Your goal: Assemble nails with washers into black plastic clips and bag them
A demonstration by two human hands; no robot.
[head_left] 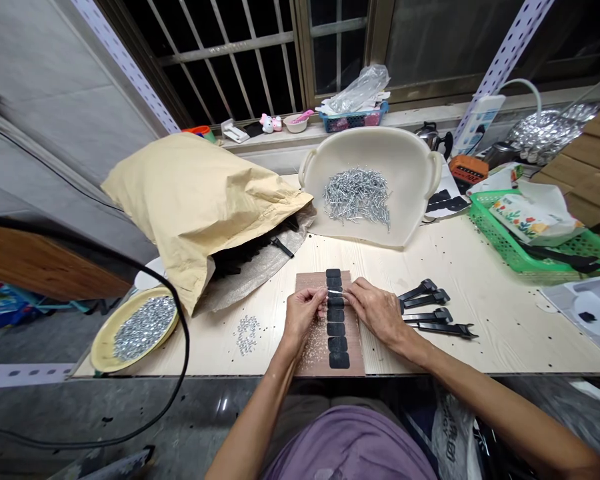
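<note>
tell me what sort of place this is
Probably a home workspace for small-parts assembly. It has a white plastic tray of metal fasteners, black plastic parts on a pale work table, and household odds along a window sill.

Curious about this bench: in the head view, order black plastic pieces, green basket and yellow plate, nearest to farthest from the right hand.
Right hand:
1. Black plastic pieces, just right
2. Green basket, back right
3. Yellow plate, far left

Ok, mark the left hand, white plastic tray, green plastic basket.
left hand [300, 313], head view, back of hand
white plastic tray [380, 150], head view, inner wall
green plastic basket [490, 230], head view, left wall
</note>
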